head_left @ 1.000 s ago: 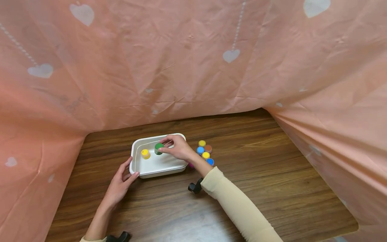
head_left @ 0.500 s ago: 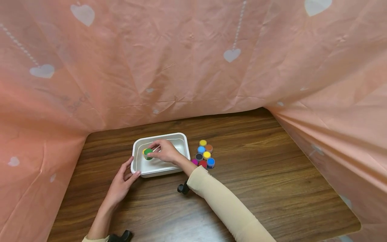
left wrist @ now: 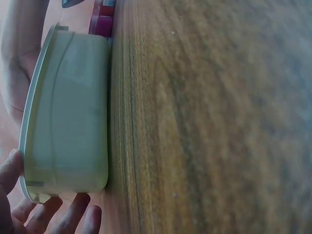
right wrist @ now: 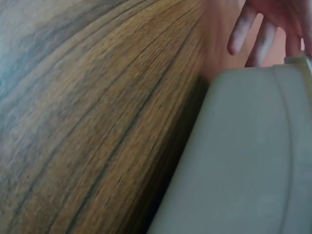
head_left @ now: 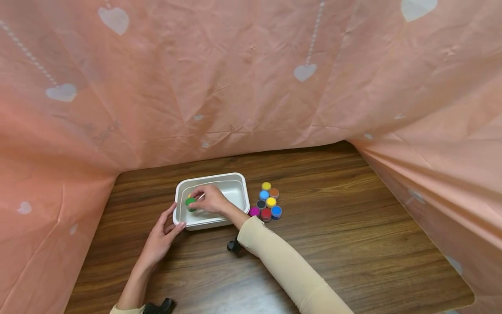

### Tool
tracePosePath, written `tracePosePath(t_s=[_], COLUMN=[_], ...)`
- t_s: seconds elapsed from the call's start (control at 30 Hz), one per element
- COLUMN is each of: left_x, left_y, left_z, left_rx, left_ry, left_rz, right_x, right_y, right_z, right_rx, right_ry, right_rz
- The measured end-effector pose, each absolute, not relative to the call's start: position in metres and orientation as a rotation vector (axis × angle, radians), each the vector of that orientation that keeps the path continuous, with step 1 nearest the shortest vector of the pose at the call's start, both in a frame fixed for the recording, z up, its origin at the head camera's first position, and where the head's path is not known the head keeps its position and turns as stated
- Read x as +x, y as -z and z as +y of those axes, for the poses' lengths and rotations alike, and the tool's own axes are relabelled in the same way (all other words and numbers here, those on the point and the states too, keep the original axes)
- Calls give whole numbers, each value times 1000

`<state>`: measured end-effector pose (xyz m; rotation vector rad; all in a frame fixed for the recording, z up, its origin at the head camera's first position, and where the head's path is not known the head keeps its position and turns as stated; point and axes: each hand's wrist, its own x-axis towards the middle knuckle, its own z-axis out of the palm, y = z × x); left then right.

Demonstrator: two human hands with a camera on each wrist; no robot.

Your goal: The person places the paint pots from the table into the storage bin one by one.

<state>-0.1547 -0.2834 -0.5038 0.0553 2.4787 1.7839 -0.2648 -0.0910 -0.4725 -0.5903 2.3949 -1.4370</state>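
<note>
A white plastic tray sits on the table. My left hand holds its near left corner, thumb at the front rim and fingers along the left end; the left wrist view shows these fingers spread against the end wall. Inside the tray, my right hand pinches a small green-lidded paint pot near the left end. A yellow paint pot is mostly hidden behind the green pot and the right fingers. In the right wrist view the tray's side wall covers the right hand's work.
To the right of the tray, several small paint pots stand in a cluster, among them a red pot, a black pot and a brown pot. A pink curtain with hearts surrounds the wooden table.
My right hand has carried the green pot left through the tray, then slightly nearer, beside the yellow pot. The left hand keeps its place at the tray corner.
</note>
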Motion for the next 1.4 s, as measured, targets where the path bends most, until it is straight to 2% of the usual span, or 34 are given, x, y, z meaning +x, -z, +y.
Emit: tracePosePath(t_s=[0.6, 1.4], left_x=[-156, -154], left_y=[510, 500], left_z=[-278, -283], left_rx=[21, -44], left_ry=[-1755, -1704], left_rz=[2471, 2493], right_x=[-273, -274], right_y=[489, 489], right_z=[-87, -99], right_rx=[-641, -699], right_ry=[1213, 1057], right_rz=[2535, 2584])
